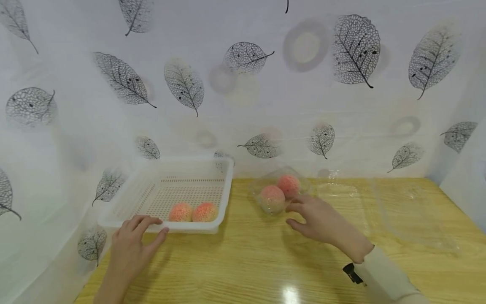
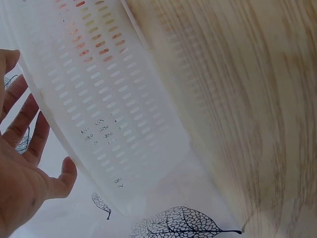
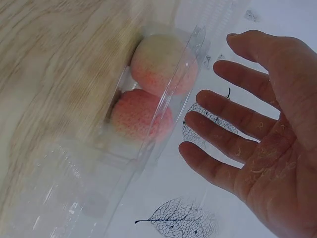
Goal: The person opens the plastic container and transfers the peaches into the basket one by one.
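Peaches (image 1: pixel 272 198) are held in a clear container (image 1: pixel 261 182) beside the released right hand (image 1: pixel 313 217), its bare palm revealed only by the right wrist view. Two more are held in a basket (image 1: pixel 226 185), whose slotted outer wall (image 2: pixel 106 126) is shown from the left wrist, near the unclenched left hand (image 1: pixel 133 245).

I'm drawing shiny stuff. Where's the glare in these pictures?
Head view: a white spot low on the wooden table; right wrist view: white streaks on the clear plastic, lower left; left wrist view: no such bright spot, just a pale basket.
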`<state>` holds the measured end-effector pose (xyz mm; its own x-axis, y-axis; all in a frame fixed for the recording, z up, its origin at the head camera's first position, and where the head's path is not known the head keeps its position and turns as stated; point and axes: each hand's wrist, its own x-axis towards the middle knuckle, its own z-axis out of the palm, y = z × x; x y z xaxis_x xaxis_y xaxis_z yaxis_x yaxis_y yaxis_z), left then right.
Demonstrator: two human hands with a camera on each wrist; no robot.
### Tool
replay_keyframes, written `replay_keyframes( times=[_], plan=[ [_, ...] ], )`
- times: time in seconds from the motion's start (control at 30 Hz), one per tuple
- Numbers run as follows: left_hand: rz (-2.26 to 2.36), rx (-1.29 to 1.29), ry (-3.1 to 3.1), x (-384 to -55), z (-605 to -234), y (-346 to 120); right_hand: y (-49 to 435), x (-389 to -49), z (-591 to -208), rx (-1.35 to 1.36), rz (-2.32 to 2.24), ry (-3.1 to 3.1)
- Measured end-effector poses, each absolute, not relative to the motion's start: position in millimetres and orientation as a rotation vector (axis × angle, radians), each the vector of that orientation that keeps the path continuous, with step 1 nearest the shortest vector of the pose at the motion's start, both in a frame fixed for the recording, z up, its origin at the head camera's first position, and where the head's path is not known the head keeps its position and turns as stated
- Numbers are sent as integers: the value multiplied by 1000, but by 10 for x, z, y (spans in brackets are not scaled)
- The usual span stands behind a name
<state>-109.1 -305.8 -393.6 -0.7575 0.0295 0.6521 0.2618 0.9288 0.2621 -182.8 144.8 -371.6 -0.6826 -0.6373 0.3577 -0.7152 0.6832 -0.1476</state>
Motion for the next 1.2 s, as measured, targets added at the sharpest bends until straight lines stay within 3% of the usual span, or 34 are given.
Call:
replay_keyframes(
  times=[0.7, 1.2],
  plan=[
    [-459, -205, -2391, -1088, -3936, -3051, 1722, -1776, -3694, 584, 345, -2828],
    [-460, -209, -2386, -1098, -3934, -3055, 1817, -1791, -3812, 566, 334, -2971]
  ],
)
